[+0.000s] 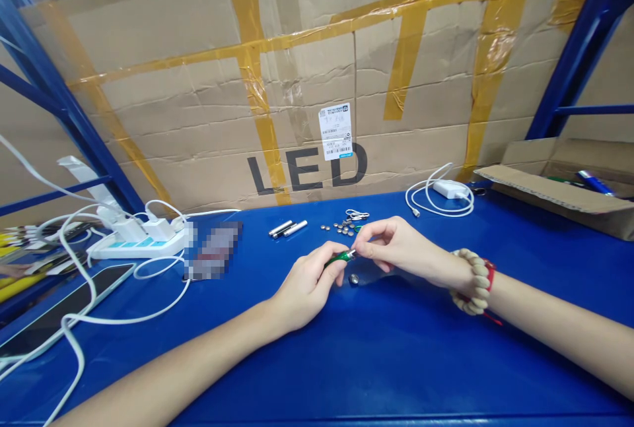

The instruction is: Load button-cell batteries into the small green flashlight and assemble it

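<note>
My left hand (310,282) is closed around a small green tube with a silver end (339,259), holding it slanted just above the blue tabletop. The fingertips of my right hand (391,242) are pinched together at the tube's silver end; whatever lies between them is too small to make out. On the table just below the hands sits a small round metal piece (353,279). Beyond them lie several button cells (341,226) in a loose cluster. Silver and black pen-like tubes (288,228) rest side by side to their left.
A white power strip (163,247) with plugs and cables stands left, near a pixelated flat object (214,251) and a dark-screened tablet (64,308). A coiled white charger cable (440,199) lies right, before an open carton (525,193). A large cardboard box (198,117) backs the table.
</note>
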`<state>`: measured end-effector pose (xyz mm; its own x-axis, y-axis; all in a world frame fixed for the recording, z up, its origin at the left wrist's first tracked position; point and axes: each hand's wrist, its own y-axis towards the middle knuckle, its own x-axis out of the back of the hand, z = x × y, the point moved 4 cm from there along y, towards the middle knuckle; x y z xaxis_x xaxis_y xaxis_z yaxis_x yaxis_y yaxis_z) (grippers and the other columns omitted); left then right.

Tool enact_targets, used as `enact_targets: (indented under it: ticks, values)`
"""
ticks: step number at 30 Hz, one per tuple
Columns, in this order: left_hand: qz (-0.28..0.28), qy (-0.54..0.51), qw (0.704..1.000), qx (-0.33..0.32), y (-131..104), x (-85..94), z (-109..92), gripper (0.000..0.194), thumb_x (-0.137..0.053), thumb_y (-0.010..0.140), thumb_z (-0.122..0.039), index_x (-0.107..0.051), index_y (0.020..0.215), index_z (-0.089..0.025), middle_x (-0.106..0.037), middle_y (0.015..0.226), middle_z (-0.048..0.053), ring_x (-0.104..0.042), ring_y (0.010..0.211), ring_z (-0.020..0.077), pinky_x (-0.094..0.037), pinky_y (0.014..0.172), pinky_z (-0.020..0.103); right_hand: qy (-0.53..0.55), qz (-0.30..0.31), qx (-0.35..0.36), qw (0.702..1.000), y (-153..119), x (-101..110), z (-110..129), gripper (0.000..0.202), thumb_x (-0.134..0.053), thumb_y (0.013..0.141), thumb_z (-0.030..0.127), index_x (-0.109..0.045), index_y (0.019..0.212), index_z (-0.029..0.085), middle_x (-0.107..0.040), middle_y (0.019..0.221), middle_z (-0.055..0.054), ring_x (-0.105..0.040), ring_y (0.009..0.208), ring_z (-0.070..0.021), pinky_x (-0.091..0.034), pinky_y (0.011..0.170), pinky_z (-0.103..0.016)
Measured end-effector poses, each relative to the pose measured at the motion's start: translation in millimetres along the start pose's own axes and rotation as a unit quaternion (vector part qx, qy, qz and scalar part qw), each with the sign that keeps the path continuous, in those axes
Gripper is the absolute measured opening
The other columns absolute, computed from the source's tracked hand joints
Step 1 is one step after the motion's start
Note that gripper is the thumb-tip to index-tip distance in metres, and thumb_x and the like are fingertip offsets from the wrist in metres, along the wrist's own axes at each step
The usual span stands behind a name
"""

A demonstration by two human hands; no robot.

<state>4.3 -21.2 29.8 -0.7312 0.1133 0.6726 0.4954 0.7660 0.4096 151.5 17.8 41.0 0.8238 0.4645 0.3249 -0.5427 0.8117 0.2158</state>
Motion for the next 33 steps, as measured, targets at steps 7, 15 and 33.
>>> enact_targets:
  ticks: [7,15,33]
  values:
    - [0.003,0.003,1.0,0.003,0,0.2,-1,0.019,-0.032,0.092,-0.025,-0.049,0.095,-0.018,-0.053,0.066,-0.003,-0.05,0.063,0.0099,-0.038,0.065,0.021,-0.007,0.009,-0.009,1.0,0,1,0,0.02,-0.067,0.069,0.033,-0.064,0.07,0.014,-0.046,0.044,0.006,-0.039,0.039,-0.0039,-0.029,0.038,-0.016]
    - [0.004,0.022,1.0,-0.001,0,-0.8,-2,0.017,-0.035,0.09,-0.021,-0.051,0.092,-0.017,-0.053,0.066,-0.003,-0.05,0.061,0.0092,-0.038,0.063,0.019,-0.02,0.031,-0.02,0.999,2,-1,0,0.02,-0.066,0.069,0.034,-0.064,0.066,0.014,-0.052,0.053,0.004,-0.041,0.043,-0.0036,-0.033,0.04,-0.016]
    - [0.033,0.069,0.997,0.005,-3,-4.3,3,0.015,-0.038,0.089,-0.019,-0.052,0.094,-0.019,-0.062,0.091,0.002,-0.057,0.086,0.0146,-0.041,0.075,0.023,-0.186,0.103,0.019,0.977,-4,-10,-1,0.034,-0.048,0.083,0.043,-0.063,0.069,0.015,-0.064,0.063,0.0,-0.047,0.04,-0.0048,-0.035,0.04,-0.016]
